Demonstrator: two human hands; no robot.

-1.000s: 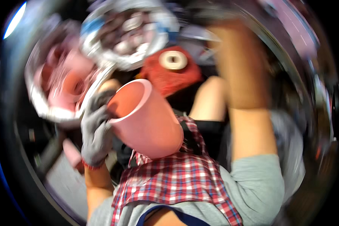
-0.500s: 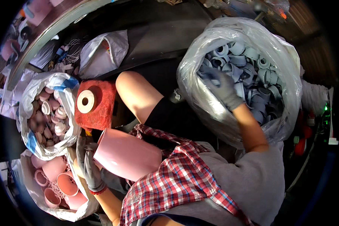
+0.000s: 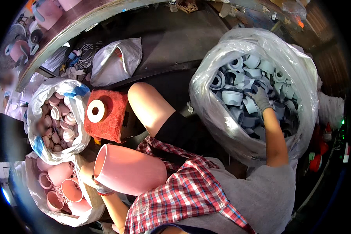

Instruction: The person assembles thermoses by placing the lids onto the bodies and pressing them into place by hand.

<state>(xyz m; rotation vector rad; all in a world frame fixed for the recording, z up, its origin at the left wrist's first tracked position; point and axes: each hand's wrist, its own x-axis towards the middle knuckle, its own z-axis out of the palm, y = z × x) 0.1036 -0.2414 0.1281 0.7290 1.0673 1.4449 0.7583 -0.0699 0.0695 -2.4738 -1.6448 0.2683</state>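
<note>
A pink tapered plastic jug-like body (image 3: pixel 130 169) lies on its side across my lap, its wide mouth facing left. My left hand (image 3: pixel 101 189), in a grey glove with a red cuff, is at its lower left; the jug body hides the fingers. Over on the right, my gloved right hand (image 3: pixel 261 99) reaches into a large clear plastic bag (image 3: pixel 206 95) full of blue-grey collar-shaped plastic parts (image 3: pixel 232 98). Its fingers are apart and touch the pieces; none is seen lifted. A cream ring (image 3: pixel 91 110) rests on a red cloth-covered block (image 3: pixel 109 132) beyond the jug body.
At left stand a white bag (image 3: pixel 32 117) of small pale-pink lid parts (image 3: pixel 68 134) and a sack (image 3: pixel 37 202) of pink jug bodies (image 3: pixel 60 173). My bare knee (image 3: pixel 142 97) is between the block and the clear bag. Behind lie a white bag (image 3: pixel 105 66) and a bench edge (image 3: pixel 62 33).
My right hand has moved right and settled deeper among the blue-grey parts. My left hand has slipped behind the pink jug body, whose mouth now turns slightly more toward me.
</note>
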